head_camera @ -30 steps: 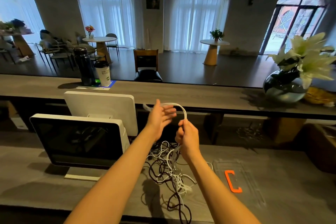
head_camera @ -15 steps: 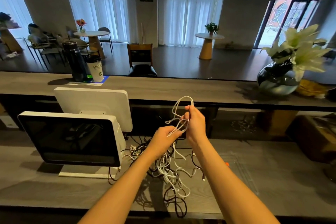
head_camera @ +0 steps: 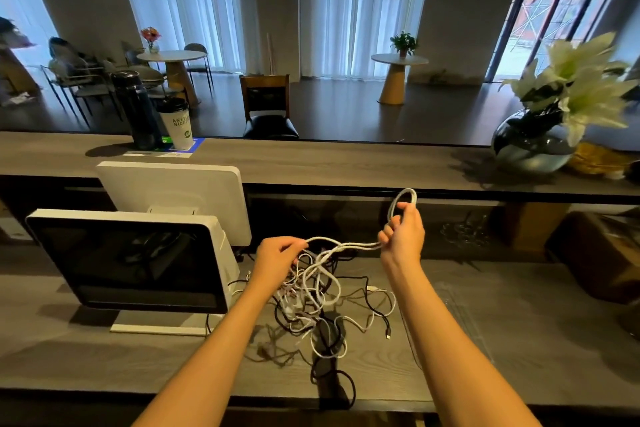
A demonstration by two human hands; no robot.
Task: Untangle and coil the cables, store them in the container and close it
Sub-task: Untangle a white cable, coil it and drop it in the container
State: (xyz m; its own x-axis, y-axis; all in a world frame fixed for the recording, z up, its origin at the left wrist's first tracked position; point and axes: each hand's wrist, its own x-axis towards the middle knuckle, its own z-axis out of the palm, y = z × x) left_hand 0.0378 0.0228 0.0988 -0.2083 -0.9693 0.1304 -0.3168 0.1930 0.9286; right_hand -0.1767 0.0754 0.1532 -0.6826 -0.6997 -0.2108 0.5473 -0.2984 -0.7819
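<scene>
Between the two hands runs a white cable [head_camera: 341,246], pulled roughly level and doubled into two strands. Right hand [head_camera: 403,234]: fingers curled round a small coil [head_camera: 403,203] of that same cable, loop standing up above the thumb. Left hand [head_camera: 277,253]: fingers curled, pinching the cable's other stretch where it leaves the tangle [head_camera: 318,302].

Tangle lies on the counter just below and between the hands; white and black leads interwoven, one plug end [head_camera: 388,335] loose toward the right forearm. Clear container [head_camera: 464,308] sits flat on the counter beyond the right forearm, faint, hard to make out; cannot tell whether the lid is on.

Step in hand, as judged: drawing the white cable free and winding it onto the coil. Advice: keep the pull gentle and steady; let the cable slip through the left fingers to feel for snags; stop and lift black loops off rather than tugging, which would tighten knots. Keep turns equal in size.

Monitor [head_camera: 138,260] stands beyond the left hand.
</scene>
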